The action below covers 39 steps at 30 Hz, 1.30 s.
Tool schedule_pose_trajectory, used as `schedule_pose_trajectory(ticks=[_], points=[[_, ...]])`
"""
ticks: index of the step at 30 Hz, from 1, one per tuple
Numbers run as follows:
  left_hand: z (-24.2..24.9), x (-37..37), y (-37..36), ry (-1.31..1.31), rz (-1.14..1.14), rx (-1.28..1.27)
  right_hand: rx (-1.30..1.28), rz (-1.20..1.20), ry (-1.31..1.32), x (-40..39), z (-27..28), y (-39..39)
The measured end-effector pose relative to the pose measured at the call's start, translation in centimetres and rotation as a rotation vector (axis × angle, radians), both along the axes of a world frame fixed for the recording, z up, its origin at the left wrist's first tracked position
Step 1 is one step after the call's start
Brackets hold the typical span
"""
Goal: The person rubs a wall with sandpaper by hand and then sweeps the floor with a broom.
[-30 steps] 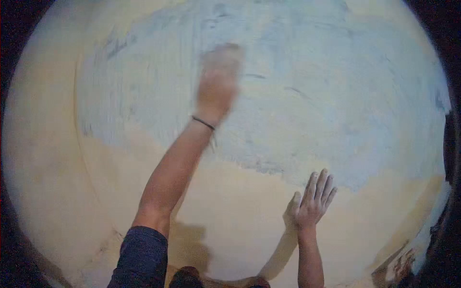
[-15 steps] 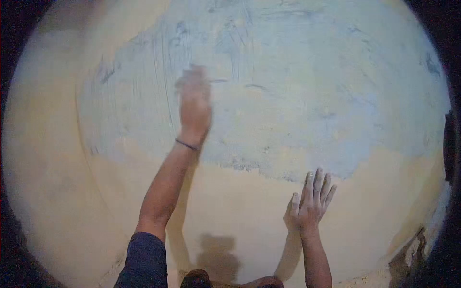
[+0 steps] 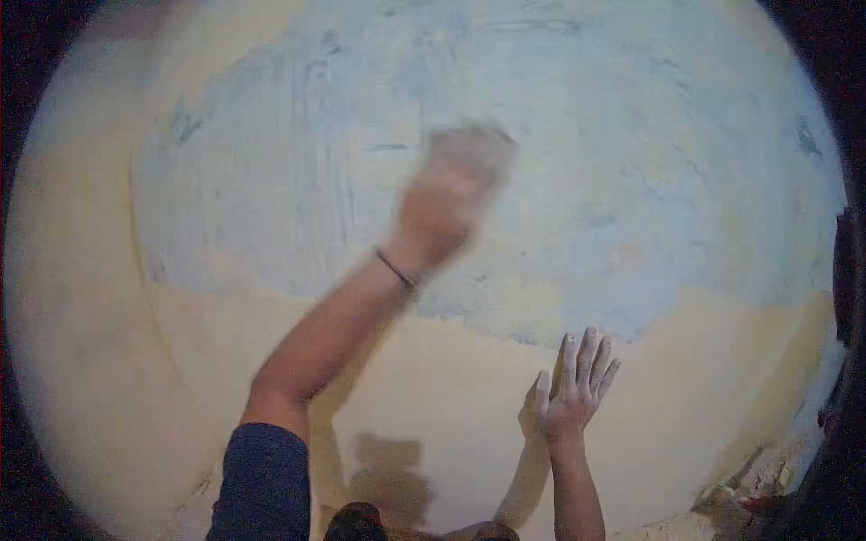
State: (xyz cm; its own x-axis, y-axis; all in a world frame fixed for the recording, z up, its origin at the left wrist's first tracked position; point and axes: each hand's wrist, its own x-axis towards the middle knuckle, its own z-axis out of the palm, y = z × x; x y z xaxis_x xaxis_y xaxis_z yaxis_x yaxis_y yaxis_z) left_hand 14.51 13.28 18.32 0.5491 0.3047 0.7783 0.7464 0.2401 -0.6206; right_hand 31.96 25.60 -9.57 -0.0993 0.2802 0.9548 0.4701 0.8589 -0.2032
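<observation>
My left hand [image 3: 456, 194], with a dark band on its wrist, is over the blue-grey coated area of a pale wall [image 3: 577, 207]. Motion smears its fingers, so whether they are spread or closed, and anything under them, cannot be made out. Lower on the right, my right hand [image 3: 575, 388] rests against the wall at the lower edge of the coating. Its fingers are spread, whitish with dust or paste, and nothing is in them.
Bare yellowish wall [image 3: 433, 388] spreads below the coating. Shadows of the arms and head fall on it. Rough debris [image 3: 744, 487] lies at the lower right, and dark shapes show at the bottom centre.
My left hand has swept to the right across the coated area. My right hand stays against the wall, slightly further left and lower in view, and the view has shifted a little.
</observation>
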Motion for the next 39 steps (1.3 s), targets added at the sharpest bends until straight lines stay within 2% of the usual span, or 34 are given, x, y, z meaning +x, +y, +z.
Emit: schedule_pose_trajectory(ticks=[1,2,3,4,6,7,9,10,11,12,13,14,15,17,19,21,22,23,24,25,27,28,30,31,32,33,34,35,36,37,39], points=[[2.3,-3.4,-1.7,-0.085,-0.037,0.059,0.030,-0.054,-0.011,-0.3,-0.6,0.1],[4.7,-7.7,-3.2,-0.084,0.052,0.205,0.063,-0.092,-0.013,-0.6,-1.0,0.5],[7.0,-12.9,-4.7,0.033,0.290,0.424,0.058,-0.092,-0.012,-0.6,-1.2,0.9],[9.1,-17.2,-6.5,-0.049,0.124,0.414,0.047,-0.086,-0.029,-0.8,-1.5,1.0],[11.8,-22.9,-8.9,-0.366,0.234,0.579,0.045,-0.067,-0.022,-2.1,-1.8,1.9],[12.4,-23.0,-8.3,-0.344,0.236,0.590,0.058,-0.087,-0.005,-3.2,-2.0,2.3],[11.3,-21.4,-5.6,-0.327,0.587,0.740,0.085,-0.096,0.013,-5.2,-1.8,2.4],[10.3,-18.8,-3.2,-0.283,0.414,0.617,0.057,-0.101,0.054,-6.1,-1.4,2.0],[7.5,-13.3,-1.5,-0.139,0.076,0.420,0.031,-0.105,0.090,-6.3,-1.3,1.8],[5.0,-9.0,1.7,-0.123,0.008,0.289,0.050,-0.096,0.086,-5.7,-1.5,1.6],[1.8,-5.3,3.4,-0.007,-0.139,0.041,0.025,-0.097,0.097,-5.6,-1.5,1.5],[-0.8,-1.6,3.7,0.068,-0.139,-0.183,0.001,-0.100,0.106,-5.7,-1.5,1.4],[-2.2,0.3,4.0,0.067,-0.229,-0.218,0.020,-0.092,0.094,-5.9,-1.7,1.6],[0.5,-1.4,3.1,0.163,-0.099,-0.111,0.034,-0.131,0.074,-5.7,-2.2,2.5],[5.8,-6.4,1.4,0.223,-0.020,0.078,0.050,-0.144,0.053,-4.9,-3.3,3.7],[12.5,-14.8,-2.9,0.130,0.094,0.316,0.062,-0.148,0.035,-4.4,-3.9,4.6],[15.3,-19.7,-6.1,0.003,0.150,0.431,0.066,-0.145,0.025,-4.2,-4.0,4.8],[15.9,-22.8,-9.8,-0.303,-0.007,0.471,0.071,-0.143,0.014,-4.1,-4.1,5.2],[16.6,-26.0,-13.6,-0.778,0.001,0.470,0.080,-0.141,0.016,-4.0,-4.2,5.6],[17.5,-35.0,-17.2,-0.683,0.221,0.489,0.088,-0.167,0.020,-4.0,-4.4,5.9],[16.8,-34.8,-19.3,-0.704,0.882,0.559,0.090,-0.187,0.036,-4.4,-4.2,5.6],[17.0,-34.9,-18.8,-0.703,0.888,0.565,0.094,-0.219,0.048,-4.4,-4.1,5.3],[17.5,-30.8,-14.9,-0.668,1.092,0.630,0.114,-0.246,0.062,-4.7,-3.4,4.5],[18.6,-31.1,-12.9,-0.678,0.458,0.667,0.075,-0.225,0.070,-4.7,-3.3,4.2],[17.1,-23.5,-10.7,-0.624,0.142,0.621,0.040,-0.198,0.075,-5.5,-2.7,3.6],[17.8,-22.1,-8.0,-0.311,0.250,0.587,0.053,-0.191,0.068,-6.0,-2.3,2.8],[17.6,-19.6,-3.8,-0.074,0.122,0.497,0.047,-0.196,0.098,-6.3,-2.4,2.4],[16.1,-15.1,0.0,0.053,0.043,0.362,0.047,-0.192,0.125,-6.6,-2.0,2.0],[13.5,-11.8,2.7,0.149,-0.111,0.123,0.064,-0.186,0.115,-7.6,-1.4,1.8],[11.1,-7.4,4.7,0.235,-0.185,0.210,0.056,-0.215,0.153,-8.1,-0.9,1.2],[9.8,-5.7,4.3,0.293,-0.269,0.266,0.061,-0.236,0.168,-8.9,-0.3,0.3]])
